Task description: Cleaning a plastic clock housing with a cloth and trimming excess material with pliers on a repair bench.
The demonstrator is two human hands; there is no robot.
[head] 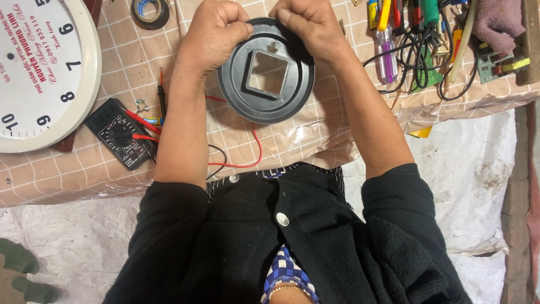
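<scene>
I hold one round dark grey plastic disc with a square hole in its middle [266,73] over the checked beige table covering [315,141], tilted up toward me. My left hand [216,34] is curled into a loose fist at the disc's far left rim, fingers pressed together and pinching the edge between thumb and fingertips. My right hand [309,22] does the same at the far right rim, fingers bunched tight, gripping the edge. The two hands sit close together, almost touching above the disc.

To the far left lies one large white round clock face with black numerals [39,73], cut off by the picture's edge. Near it, toward me, rests one black multimeter with a dial [121,134]; two red-tipped probes [143,125] lie across it. One red wire [247,160] and one black wire [219,155] trail over the covering below the disc. At the far edge, left of my hands, sits one roll of dark tape [150,12]. Far right is a heap of tools: screwdrivers with coloured handles [385,50], too tangled to count, amid black cables [422,62], and one green circuit board [498,65] beside one dusty pink cloth [498,22]. My black buttoned cardigan [292,236] fills the near side.
</scene>
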